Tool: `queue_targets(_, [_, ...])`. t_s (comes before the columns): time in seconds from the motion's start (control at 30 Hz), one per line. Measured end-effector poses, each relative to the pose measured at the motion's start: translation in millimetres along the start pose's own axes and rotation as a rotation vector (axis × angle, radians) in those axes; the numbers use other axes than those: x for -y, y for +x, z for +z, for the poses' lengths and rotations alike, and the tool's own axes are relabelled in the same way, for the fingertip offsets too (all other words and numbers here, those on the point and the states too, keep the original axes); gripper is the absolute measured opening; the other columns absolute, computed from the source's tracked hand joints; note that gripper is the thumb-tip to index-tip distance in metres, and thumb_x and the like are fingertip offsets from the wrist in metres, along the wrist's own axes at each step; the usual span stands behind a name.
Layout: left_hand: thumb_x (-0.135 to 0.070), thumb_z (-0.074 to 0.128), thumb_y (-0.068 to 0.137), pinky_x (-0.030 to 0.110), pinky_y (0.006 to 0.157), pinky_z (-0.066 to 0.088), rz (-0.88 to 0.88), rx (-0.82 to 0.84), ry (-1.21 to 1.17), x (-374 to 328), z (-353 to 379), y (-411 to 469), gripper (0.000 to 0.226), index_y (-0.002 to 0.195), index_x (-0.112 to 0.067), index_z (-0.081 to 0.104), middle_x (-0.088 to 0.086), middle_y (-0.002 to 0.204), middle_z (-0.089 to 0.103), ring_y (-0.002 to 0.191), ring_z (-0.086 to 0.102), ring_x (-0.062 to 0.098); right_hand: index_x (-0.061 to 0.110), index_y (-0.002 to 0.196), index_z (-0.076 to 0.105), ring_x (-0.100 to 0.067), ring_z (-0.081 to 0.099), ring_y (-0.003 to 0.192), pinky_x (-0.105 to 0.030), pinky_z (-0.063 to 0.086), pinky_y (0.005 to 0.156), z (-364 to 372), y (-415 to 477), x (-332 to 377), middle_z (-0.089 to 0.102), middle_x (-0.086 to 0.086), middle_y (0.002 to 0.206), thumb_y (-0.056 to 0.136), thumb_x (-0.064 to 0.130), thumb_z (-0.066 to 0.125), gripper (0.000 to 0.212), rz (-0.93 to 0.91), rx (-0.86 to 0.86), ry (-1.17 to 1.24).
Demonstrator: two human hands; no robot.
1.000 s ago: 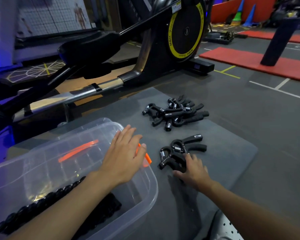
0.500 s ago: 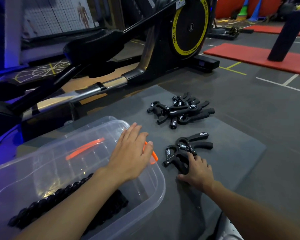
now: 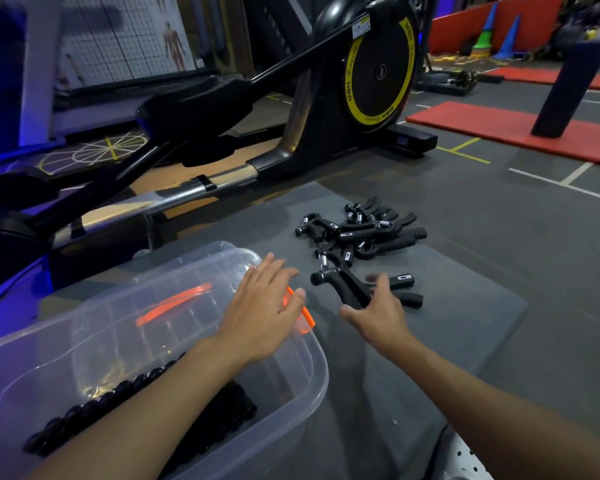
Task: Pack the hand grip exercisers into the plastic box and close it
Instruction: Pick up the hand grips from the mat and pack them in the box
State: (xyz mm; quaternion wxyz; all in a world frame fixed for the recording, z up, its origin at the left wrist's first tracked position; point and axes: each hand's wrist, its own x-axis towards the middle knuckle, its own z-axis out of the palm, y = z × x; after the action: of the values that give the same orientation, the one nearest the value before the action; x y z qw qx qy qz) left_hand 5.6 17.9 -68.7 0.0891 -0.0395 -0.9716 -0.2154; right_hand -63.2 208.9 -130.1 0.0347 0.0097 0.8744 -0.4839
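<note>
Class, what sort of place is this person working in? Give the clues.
Most likely a gym: an elliptical trainer with a yellow-ringed flywheel, red floor mats, and a pile of hand grip exercisers.

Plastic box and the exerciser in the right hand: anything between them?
Head view: only bare grey mat lies between the plastic box and the exerciser the right hand grips; the box's orange latch juts toward it.

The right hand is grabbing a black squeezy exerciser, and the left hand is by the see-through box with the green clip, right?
Not quite. The clip on the plastic box is orange, not green; the head view shows it. The rest holds: the right hand grips a black hand grip exerciser, and the left hand is at the box's rim.
</note>
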Motion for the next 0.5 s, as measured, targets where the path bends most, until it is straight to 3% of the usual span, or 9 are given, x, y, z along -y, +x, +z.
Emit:
queue_targets(0.17, [-0.028,0.060,0.092,0.029,0.108,0.035,-0.035,-0.234,-0.244,-2,-23,1,0.041,0.131,-0.026,0.051,-0.012,0.133,0.052,0.127,0.046,0.007,0.034,0.116,0.040,-0.017,0.062,0.094,-0.040,0.050,0.087,0,-11,53,0.059,0.013,0.099,0.060,0.037,0.073,0.065,-0.129,0.003,0.165])
queue_targets(0.3, [-0.017,0.069,0.086,0.006,0.090,0.038,-0.022,-0.362,-0.363,-6,-50,4,0.039,0.122,-0.027,0.057,-0.013,0.115,0.060,0.107,0.054,-0.005,0.039,0.116,0.039,-0.015,0.063,0.097,-0.039,0.051,0.089,6,-24,88,0.060,0.005,0.109,0.057,0.040,0.072,0.067,-0.226,0.045,0.274])
queue_targets(0.4, [-0.012,0.071,0.085,0.011,0.086,0.046,-0.008,-0.491,-0.417,-8,-70,6,0.029,0.111,-0.023,0.063,-0.012,0.105,0.064,0.098,0.059,-0.002,0.034,0.120,0.040,-0.013,0.066,0.089,-0.040,0.055,0.083,9,-33,107,0.062,0.004,0.106,0.064,0.031,0.074,0.065,-0.271,0.105,0.359])
queue_targets(0.5, [-0.011,0.073,0.084,0.015,0.085,0.049,0.009,-0.571,-0.425,-4,-84,2,0.026,0.106,-0.024,0.065,-0.011,0.101,0.065,0.095,0.063,0.004,0.036,0.122,0.038,-0.016,0.066,0.092,-0.042,0.056,0.084,12,-40,120,0.061,0.005,0.108,0.066,0.037,0.073,0.066,-0.271,0.166,0.403])
